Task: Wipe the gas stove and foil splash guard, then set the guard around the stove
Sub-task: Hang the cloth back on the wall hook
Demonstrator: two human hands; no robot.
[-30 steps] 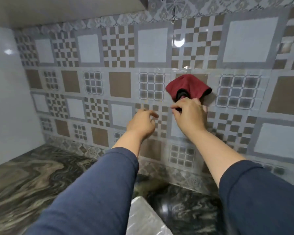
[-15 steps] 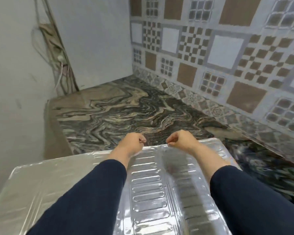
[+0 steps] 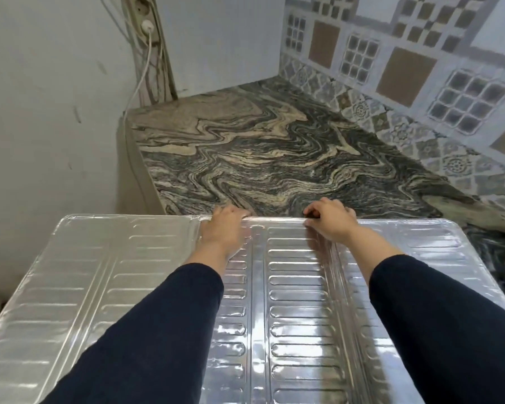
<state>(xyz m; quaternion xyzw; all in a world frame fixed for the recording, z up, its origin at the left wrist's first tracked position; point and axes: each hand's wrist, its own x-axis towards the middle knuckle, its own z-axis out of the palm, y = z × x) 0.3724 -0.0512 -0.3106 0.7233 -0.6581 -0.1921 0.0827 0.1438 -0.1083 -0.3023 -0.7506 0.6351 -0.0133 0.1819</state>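
Observation:
The foil splash guard (image 3: 301, 301) is a wide silver sheet with embossed ribs, spread in three panels across the lower half of the view. My left hand (image 3: 223, 228) grips its far top edge left of the middle, fingers curled over the rim. My right hand (image 3: 330, 218) pinches the same edge a little to the right. Both dark blue sleeves lie over the foil. The gas stove is not in view, nor is the red cloth.
A swirled marble countertop (image 3: 260, 153) stretches beyond the foil. Patterned wall tiles (image 3: 405, 71) border it on the right, a plain white wall at the back. A power strip (image 3: 142, 16) with a white plug and cable hangs on the left wall near the counter's end.
A second ago my right hand was at a red cloth hanging on the tiled wall. Both hands then dropped to the foil's top edge and now hold it, spread farther apart.

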